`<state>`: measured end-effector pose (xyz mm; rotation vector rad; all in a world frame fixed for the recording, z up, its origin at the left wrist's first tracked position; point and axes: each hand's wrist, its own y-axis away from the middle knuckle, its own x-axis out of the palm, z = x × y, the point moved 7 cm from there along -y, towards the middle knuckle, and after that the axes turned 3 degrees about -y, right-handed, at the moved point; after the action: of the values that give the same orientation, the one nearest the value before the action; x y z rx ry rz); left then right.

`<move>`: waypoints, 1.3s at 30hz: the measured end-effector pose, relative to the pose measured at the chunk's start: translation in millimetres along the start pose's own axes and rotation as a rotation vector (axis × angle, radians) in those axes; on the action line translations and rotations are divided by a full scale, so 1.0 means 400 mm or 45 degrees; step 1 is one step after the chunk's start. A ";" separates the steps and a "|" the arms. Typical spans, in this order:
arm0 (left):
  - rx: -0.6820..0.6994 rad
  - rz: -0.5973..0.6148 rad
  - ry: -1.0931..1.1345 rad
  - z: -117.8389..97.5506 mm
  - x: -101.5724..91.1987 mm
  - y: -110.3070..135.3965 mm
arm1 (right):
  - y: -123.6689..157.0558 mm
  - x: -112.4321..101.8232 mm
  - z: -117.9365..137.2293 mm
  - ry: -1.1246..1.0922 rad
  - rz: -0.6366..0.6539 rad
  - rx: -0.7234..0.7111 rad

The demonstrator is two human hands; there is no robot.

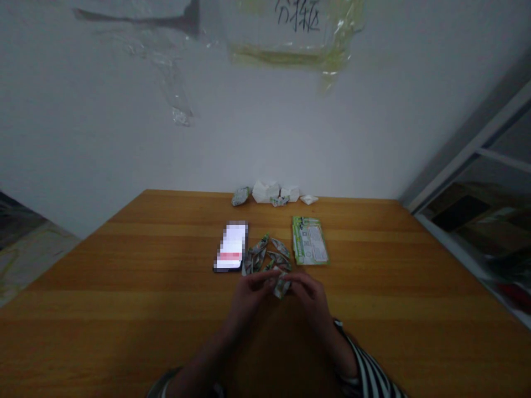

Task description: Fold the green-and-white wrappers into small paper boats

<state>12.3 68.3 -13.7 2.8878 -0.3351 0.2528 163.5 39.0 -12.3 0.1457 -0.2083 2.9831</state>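
Observation:
Near the middle of the wooden table, my left hand [249, 296] and my right hand [309, 293] meet around a small folded piece of printed paper [281, 287]. The fingers of both hands are closed on it, one hand at each side. Just beyond my fingertips lies a loose pile of folded printed paper pieces [259, 255], white and green with dark print. My hands cover the near edge of this pile. Right of it rests a flat stack of green and white printed sheets [310, 241].
A phone with a lit screen [232, 243] lies left of the pile. Along the wall stand folded white papers [266, 192] and a crumpled printed paper piece [240, 195]. A taped sign [286, 33] hangs on the wall. The wooden table [124, 265] reaches that wall.

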 end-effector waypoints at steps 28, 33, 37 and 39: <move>0.091 0.154 -0.067 -0.007 0.016 -0.003 | -0.001 0.028 -0.009 -0.123 0.108 0.072; 0.101 0.174 -0.133 -0.005 0.021 -0.007 | 0.001 0.021 -0.007 -0.086 0.055 0.051; 0.197 0.149 -0.274 -0.006 0.026 0.001 | -0.003 -0.009 0.027 0.366 -0.108 -0.146; 0.275 0.120 -0.399 -0.011 0.026 0.007 | -0.005 0.001 0.036 0.558 -0.012 -0.191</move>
<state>21.1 64.6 -6.9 3.1295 -0.5276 -0.1625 164.7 39.0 2.3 -0.5153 -0.3712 2.8815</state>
